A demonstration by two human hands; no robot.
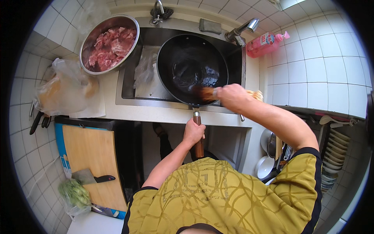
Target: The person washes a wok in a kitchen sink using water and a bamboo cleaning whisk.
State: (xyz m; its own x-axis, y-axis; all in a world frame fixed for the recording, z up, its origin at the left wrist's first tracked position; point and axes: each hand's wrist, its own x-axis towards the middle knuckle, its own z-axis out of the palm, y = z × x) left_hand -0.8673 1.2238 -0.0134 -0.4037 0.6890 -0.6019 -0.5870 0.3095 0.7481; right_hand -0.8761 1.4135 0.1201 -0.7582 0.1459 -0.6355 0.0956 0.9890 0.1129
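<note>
A black wok (187,58) rests over the sink (128,93), with a little water shining at its bottom. Its wooden handle (199,147) points toward my body, and my left hand (194,132) is wrapped around it. In my right hand (233,95) is a bamboo wok brush (209,93). The dark, blurred bristle end touches or hovers just above the wok's near inner wall; which one I cannot tell. Part of the brush's bound end shows beyond my right wrist.
Left of the sink stands a steel basin (84,63) of raw meat (112,48). A plastic bag (62,90) lies nearer. A cleaver (84,177) lies on a wooden board (96,152) beside bagged greens (74,194). Behind are a faucet (242,30) and pink soap bottle (261,45); stacked bowls (334,155) stand right.
</note>
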